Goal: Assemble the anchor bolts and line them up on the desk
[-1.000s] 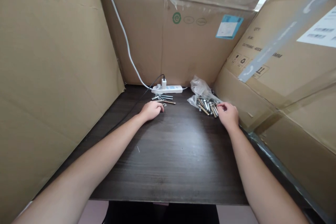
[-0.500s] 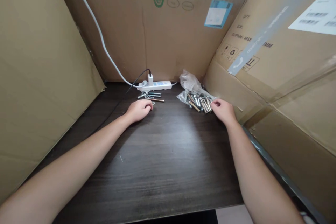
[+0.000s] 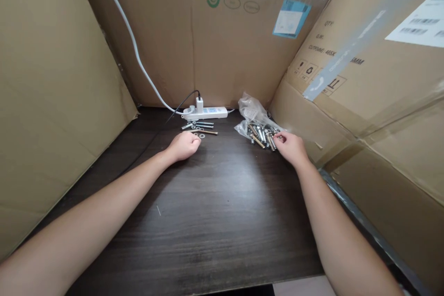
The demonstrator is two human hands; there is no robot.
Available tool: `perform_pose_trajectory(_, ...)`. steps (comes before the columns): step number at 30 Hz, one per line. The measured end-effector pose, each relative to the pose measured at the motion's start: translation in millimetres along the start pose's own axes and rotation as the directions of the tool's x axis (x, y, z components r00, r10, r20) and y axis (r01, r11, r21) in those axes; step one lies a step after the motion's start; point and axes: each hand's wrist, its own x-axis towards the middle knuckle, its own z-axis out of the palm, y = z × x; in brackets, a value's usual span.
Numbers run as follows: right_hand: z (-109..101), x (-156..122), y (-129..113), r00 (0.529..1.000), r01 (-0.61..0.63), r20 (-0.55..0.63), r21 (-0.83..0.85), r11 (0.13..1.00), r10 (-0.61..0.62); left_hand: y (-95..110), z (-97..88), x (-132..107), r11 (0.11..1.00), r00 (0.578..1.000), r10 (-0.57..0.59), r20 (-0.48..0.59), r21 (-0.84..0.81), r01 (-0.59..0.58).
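My left hand (image 3: 183, 145) rests on the table, its fingers curled closed. Whatever may be in them is hidden. Just beyond it lie a long brass-coloured bolt (image 3: 210, 132), a flat washer (image 3: 202, 136) and several silvery bolts (image 3: 204, 124). At the right, a heap of metal expansion bolts (image 3: 262, 134), silvery and brass-coloured, spills from a clear plastic bag (image 3: 250, 107). My right hand (image 3: 291, 145) reaches to the right end of this heap. Its thumb and forefinger are pinched together among the bolts, and what they grip is too small to make out.
A white power strip (image 3: 220, 112) with a plugged-in charger (image 3: 199, 104) stands along the back. A white cable (image 3: 133, 48) and a thin black cable (image 3: 145, 148) run leftward. Cardboard boxes (image 3: 239, 55) wall in the dark wooden table (image 3: 208, 222) on three sides.
My right hand has moved slightly left, further onto the bolts. My left hand stays beside the small hardware, its fingers curled more tightly. The view has shifted a little.
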Motion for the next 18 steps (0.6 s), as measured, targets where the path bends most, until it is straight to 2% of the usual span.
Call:
perform_pose_trajectory(8, 15.1, -9.0, -31.3, 0.994, 0.086, 0.086, -0.149, 0.985, -0.074, -1.4, 1.1, 0.0, 1.0, 1.0, 0.006, -0.002, -0.015, -0.006)
perform_pose_trajectory(15, 16.1, -10.4, -31.8, 0.979, 0.126, 0.182, -0.194, 0.973, -0.09, -0.1, 0.7, 0.0, 0.999, 1.0, -0.009, 0.014, 0.043, 0.008)
perform_pose_trajectory(18, 8.9, -11.6, -33.6, 0.958, 0.205, 0.231, -0.127, 0.971, -0.172, 2.8, -0.3, -1.7, 0.996, 0.999, 0.031, 0.012, 0.088, -0.032)
